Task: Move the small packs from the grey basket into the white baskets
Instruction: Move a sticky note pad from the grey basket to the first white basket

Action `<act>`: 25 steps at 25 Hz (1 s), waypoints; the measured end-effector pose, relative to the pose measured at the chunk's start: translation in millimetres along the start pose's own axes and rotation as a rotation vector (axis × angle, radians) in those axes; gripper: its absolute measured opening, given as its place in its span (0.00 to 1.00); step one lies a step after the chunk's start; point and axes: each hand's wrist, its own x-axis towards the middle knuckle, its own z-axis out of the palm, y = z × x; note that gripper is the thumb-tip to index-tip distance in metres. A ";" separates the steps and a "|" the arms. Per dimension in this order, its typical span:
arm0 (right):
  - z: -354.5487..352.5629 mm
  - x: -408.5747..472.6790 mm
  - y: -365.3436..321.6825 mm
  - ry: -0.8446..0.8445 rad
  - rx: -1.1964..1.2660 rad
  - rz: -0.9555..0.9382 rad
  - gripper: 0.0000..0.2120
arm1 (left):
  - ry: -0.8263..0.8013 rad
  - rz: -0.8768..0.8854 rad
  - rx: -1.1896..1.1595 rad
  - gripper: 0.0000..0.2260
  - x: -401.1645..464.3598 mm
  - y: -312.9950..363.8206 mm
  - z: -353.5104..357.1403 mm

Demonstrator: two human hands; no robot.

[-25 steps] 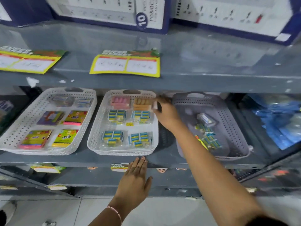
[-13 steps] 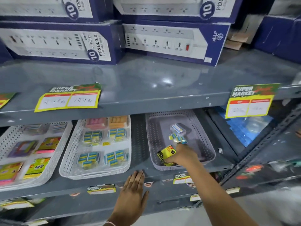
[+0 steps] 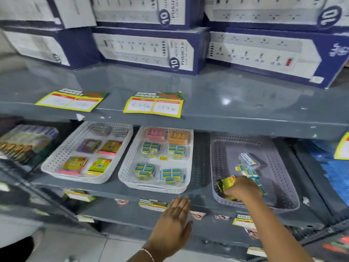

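Note:
The grey basket (image 3: 283, 167) sits on the shelf at the right and holds a few small blue-and-yellow packs (image 3: 249, 161). My right hand (image 3: 242, 188) is inside its near left corner, shut on a small yellow pack (image 3: 225, 183). Two white baskets stand to the left: the middle one (image 3: 128, 167) holds blue, pink and orange packs, the left one (image 3: 56, 161) holds colourful flat packs. My left hand (image 3: 174, 224) rests flat with fingers apart on the shelf's front edge, below the middle basket.
The upper grey shelf (image 3: 226, 110) overhangs the baskets and carries price tags (image 3: 154, 104) and blue power-strip boxes (image 3: 151, 50). Blue wrapped goods (image 3: 336, 171) lie right of the grey basket. More packed goods (image 3: 24, 142) sit far left.
My right hand left the middle white basket, went into the grey basket and closed on a yellow pack. The view has shifted. My left hand stays on the shelf edge.

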 end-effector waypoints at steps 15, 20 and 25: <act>8.3 -51.8 -251.0 0.130 0.122 -0.760 0.41 | -0.052 -0.393 0.185 0.28 -75.9 -170.0 -61.1; 56.2 -67.1 -367.7 0.041 -0.023 -0.893 0.41 | -0.113 -0.239 0.190 0.28 -81.2 -211.3 -56.8; 101.6 -61.9 -425.0 0.031 -0.335 -0.832 0.29 | -0.078 -0.112 0.149 0.27 -78.1 -232.8 -53.2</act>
